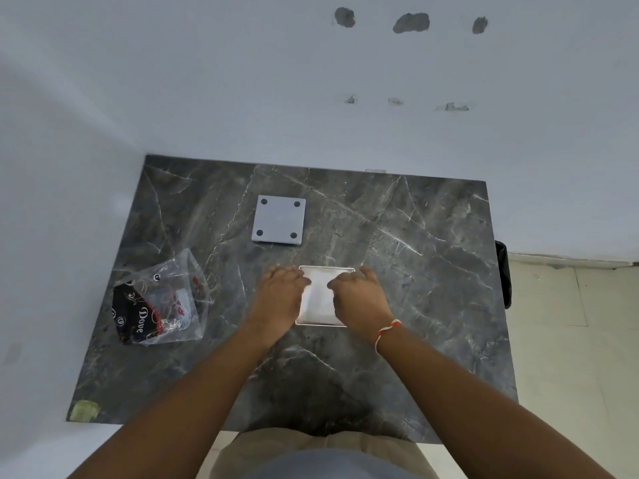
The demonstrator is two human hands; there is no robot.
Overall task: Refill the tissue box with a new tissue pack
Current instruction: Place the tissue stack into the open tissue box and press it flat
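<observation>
An open white tissue box point(323, 273) stands on the dark marble table point(415, 271), filled with white tissues point(321, 299). Both hands lie over its opening. My left hand point(281, 293) covers the box's left side, fingers stretched flat onto the tissues. My right hand point(359, 295) covers the right side the same way, with a red and white thread on its wrist. Farther back lies the box's grey bottom panel point(279, 219) with small round black feet at its corners, apart from the box.
A crumpled clear plastic wrapper point(162, 302) with black and red print lies at the table's left. White walls run behind and left of the table. A black object point(503, 274) hangs off the right edge, above a tiled floor.
</observation>
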